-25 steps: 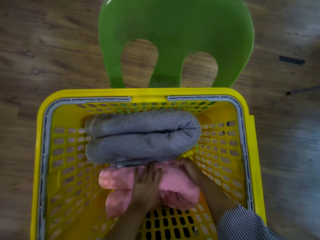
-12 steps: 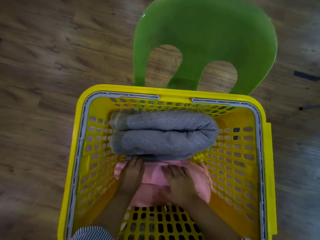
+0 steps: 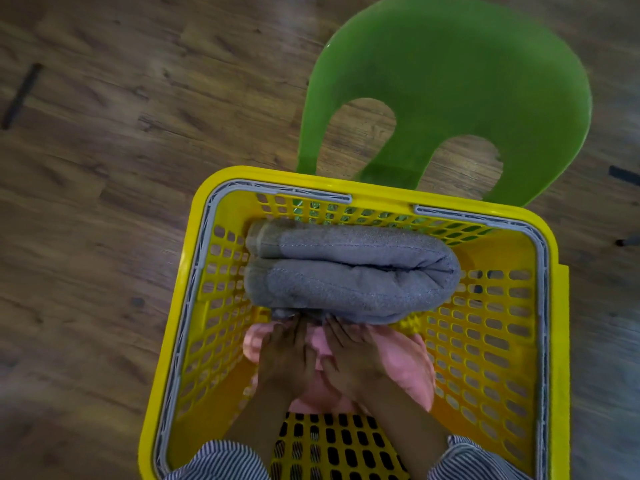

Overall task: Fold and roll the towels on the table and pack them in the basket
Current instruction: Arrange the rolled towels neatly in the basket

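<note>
Both my hands flat, fingers straight: left hand (image 3: 287, 355), right hand (image 3: 353, 358) pressing pink towel (image 3: 405, 365), frame centre-bottom, inside yellow basket (image 3: 550, 306). Grey towel (image 3: 349, 271) just above. Advice: push pink roll snug against grey, keep roll tight.

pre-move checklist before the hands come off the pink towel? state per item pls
1. Pink towel inside the yellow basket: ok.
2. Grey towel rolled and lying against the far wall: ok.
3. Pink towel sits just in front of the grey one, touching it: ok.
4. Left hand and right hand both flat on the pink towel, fingers straight: ok.
5. Pink roll will stay closed once released: cannot tell, the hands cover its middle.
6. More towels waiting on the table: cannot tell, the table is out of view.
</note>
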Action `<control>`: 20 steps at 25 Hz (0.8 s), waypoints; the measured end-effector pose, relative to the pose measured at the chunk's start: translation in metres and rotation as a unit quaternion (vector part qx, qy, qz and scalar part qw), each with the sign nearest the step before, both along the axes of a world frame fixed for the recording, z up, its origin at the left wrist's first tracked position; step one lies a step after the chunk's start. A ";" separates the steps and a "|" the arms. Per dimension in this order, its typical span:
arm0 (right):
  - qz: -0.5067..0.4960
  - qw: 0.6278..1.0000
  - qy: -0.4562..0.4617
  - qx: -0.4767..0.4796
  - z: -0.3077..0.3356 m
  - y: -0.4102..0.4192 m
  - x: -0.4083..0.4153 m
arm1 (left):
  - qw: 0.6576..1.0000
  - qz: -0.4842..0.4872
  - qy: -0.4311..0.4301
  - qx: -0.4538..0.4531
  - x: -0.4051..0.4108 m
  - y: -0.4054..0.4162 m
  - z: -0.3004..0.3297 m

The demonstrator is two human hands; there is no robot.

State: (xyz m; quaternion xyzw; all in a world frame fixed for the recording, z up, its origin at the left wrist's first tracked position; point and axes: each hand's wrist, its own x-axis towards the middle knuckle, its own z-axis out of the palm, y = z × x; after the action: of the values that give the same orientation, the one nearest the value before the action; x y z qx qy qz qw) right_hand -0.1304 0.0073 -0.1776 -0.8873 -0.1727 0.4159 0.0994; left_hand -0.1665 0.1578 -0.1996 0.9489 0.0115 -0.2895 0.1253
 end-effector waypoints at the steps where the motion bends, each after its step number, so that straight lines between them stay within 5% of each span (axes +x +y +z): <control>1: -0.012 1.000 0.004 -0.015 -0.001 0.000 0.001 | 1.000 0.001 -0.003 -0.006 0.001 0.000 0.001; 5: 0.028 0.998 -0.049 0.016 0.009 -0.021 0.000 | 0.992 -0.085 -0.063 -0.072 -0.009 0.014 0.002; 8: -0.001 0.997 -0.077 -0.032 0.017 -0.067 -0.009 | 0.992 -0.113 -0.026 -0.050 -0.009 0.029 0.005; 14: -0.236 0.971 -0.020 -0.014 0.032 -0.120 -0.016 | 0.984 -0.144 -0.107 -0.012 0.018 -0.001 0.017; 18: -0.217 0.975 0.043 -0.027 0.032 -0.123 -0.001 | 0.990 -0.118 -0.072 -0.013 0.017 -0.006 0.028; 20: -0.225 0.972 0.067 -0.008 0.044 -0.115 0.013 | 0.986 -0.093 -0.127 -0.048 0.020 -0.002 0.043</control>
State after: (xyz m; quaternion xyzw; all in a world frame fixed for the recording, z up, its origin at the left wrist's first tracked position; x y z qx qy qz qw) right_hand -0.1174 -0.1080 -0.1337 -0.8743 0.0421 0.4427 0.1946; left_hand -0.1470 0.1562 -0.1563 0.9677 -0.1067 -0.1772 0.1438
